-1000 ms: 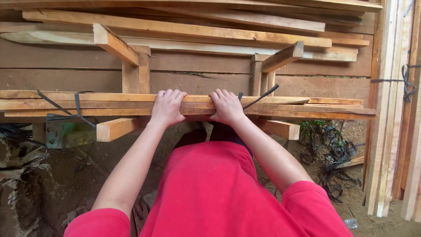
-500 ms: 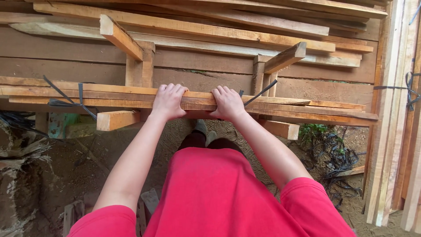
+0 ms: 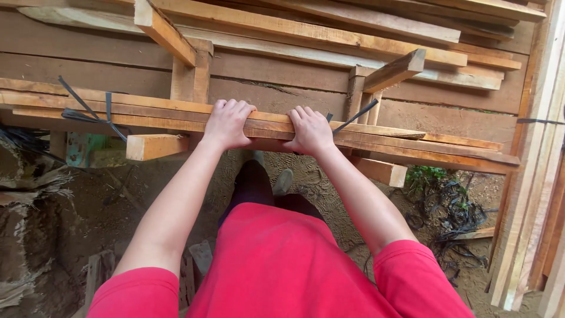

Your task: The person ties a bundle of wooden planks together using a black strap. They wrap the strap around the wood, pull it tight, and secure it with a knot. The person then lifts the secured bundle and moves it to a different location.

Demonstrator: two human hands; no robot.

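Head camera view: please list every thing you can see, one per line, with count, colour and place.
bundle of planks: one bundle, pale brown, lying across the middle, under both hands
black straps: two places, black, around the bundle at left and near the right hand
upper stack of boards: one stack, pale and dark brown, along the top
wooden supports: two posts with short cross beams, light brown, behind the bundle
upright planks: several, pale, leaning at the right edge
dirt ground: brown, below the bundle
tangled black straps: one heap, black, on the ground at right
red shirt: one, red, bottom centre
left hand: one, gripping the bundle
right hand: one, gripping the bundle
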